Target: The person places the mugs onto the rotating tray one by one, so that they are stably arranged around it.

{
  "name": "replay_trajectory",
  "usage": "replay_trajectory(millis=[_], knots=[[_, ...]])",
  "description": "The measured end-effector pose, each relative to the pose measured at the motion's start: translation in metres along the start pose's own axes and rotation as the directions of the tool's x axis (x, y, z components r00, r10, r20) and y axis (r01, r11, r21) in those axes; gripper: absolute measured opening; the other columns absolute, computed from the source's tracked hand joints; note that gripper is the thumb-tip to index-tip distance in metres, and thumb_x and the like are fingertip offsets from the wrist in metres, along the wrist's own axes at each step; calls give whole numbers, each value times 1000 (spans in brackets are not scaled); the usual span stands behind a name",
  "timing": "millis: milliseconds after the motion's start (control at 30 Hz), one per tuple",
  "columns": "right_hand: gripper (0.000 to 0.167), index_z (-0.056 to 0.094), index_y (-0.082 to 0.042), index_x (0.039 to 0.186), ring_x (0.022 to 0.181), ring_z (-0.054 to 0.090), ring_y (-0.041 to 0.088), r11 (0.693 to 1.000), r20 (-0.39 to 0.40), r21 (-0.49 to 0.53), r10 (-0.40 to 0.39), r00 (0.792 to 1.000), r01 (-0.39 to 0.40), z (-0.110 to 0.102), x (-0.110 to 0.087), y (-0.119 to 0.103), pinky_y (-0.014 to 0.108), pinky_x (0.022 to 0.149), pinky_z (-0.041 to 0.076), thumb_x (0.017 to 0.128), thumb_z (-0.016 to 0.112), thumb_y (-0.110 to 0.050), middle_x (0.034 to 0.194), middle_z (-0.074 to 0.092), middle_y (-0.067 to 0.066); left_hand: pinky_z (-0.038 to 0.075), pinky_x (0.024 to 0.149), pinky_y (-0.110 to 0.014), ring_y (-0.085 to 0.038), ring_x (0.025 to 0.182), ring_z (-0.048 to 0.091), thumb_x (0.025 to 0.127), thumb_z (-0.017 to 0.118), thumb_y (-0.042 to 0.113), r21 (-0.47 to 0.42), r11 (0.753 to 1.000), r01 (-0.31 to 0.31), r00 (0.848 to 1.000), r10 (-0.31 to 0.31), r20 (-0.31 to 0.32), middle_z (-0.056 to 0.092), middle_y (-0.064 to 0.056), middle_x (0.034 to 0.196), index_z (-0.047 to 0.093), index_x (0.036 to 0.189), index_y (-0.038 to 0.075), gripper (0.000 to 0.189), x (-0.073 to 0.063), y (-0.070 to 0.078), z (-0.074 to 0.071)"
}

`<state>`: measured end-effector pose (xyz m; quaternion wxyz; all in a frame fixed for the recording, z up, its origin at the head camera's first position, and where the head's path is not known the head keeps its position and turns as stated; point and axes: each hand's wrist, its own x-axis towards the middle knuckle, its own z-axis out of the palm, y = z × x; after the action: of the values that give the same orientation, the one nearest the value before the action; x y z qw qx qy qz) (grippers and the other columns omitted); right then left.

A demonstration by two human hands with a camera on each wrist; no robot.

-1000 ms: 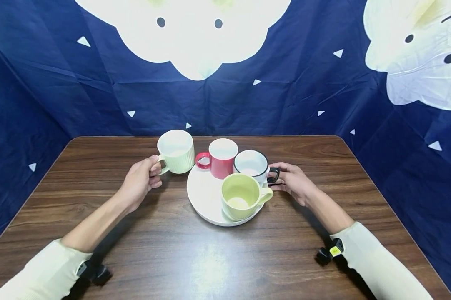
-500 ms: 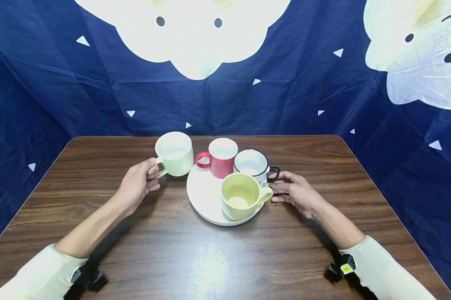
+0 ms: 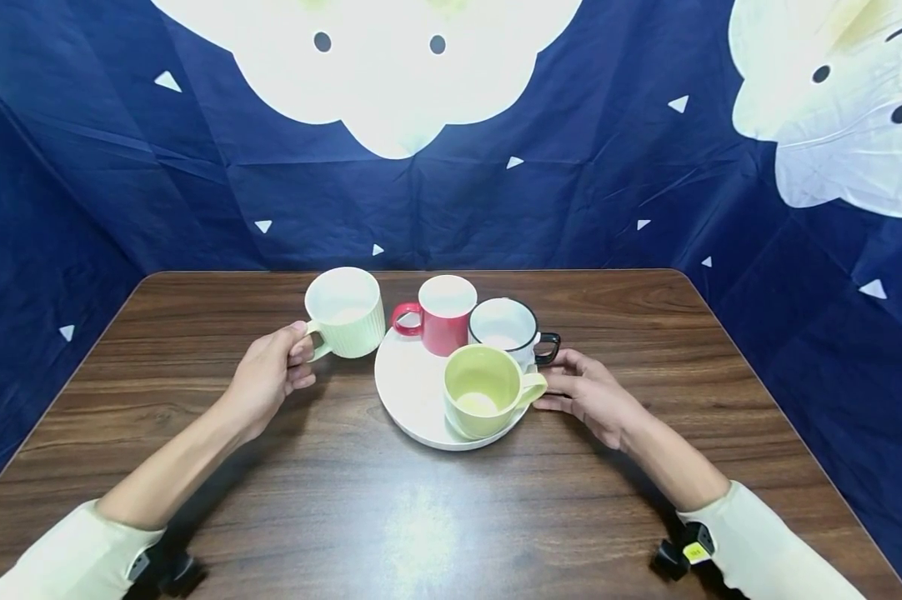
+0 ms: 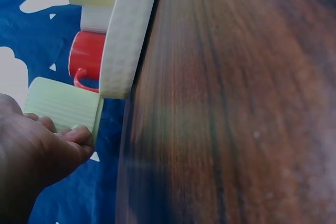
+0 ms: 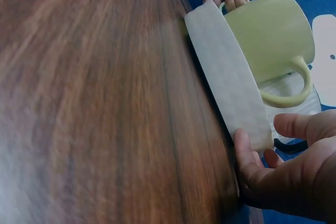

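My left hand (image 3: 267, 375) pinches the handle of a pale green ribbed mug (image 3: 357, 329). The mug is upright, just off the table and left of a round white tray (image 3: 406, 408). On that tray stand a red mug (image 3: 443, 329), a white mug (image 3: 499, 321) with a black rim and handle, and a yellow-green mug (image 3: 481, 408) in front. At the tray's right edge is my right hand (image 3: 589, 396); its fingertips touch the tray's side wall (image 5: 231, 82) in the right wrist view. The thumb is above, close to the black handle. The yellow-green mug partly hides the white one.
A brown wood-grain table (image 3: 308, 500) lies under everything. Behind it hangs a dark blue cloth (image 3: 271, 192) with white cloud shapes and small triangles. A black wrist camera (image 3: 672, 558) sits at the right cuff.
The left hand has drawn the pale green mug slightly left and nearer to me. My right hand has slid nearer along the tray's right edge. The tray and its mugs have stayed put.
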<state>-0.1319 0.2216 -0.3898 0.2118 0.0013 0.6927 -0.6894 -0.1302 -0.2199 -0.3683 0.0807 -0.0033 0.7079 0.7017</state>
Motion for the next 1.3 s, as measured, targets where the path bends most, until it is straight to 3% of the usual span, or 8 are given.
replay_trajectory(millis=[567, 1300], knots=[[44, 45, 12, 149, 111, 72, 12, 1000, -25, 8, -10, 1000, 10, 3, 5, 1, 32, 105, 66, 109, 62, 5, 129, 63, 12, 40, 67, -25, -22, 73, 20, 123, 38, 33, -35, 999, -3, 1000, 3, -4, 38, 9, 79, 38, 82, 17, 45, -12, -2, -2], [40, 48, 12, 146, 107, 71, 8, 999, -23, -42, -31, 999, 30, -5, 17, -7, 26, 97, 66, 109, 60, 3, 122, 66, 6, 31, 64, -33, -27, 76, 17, 124, 37, 31, -40, 999, -21, 999, 22, 31, 33, 6, 80, 36, 83, 16, 43, -26, -8, -7]])
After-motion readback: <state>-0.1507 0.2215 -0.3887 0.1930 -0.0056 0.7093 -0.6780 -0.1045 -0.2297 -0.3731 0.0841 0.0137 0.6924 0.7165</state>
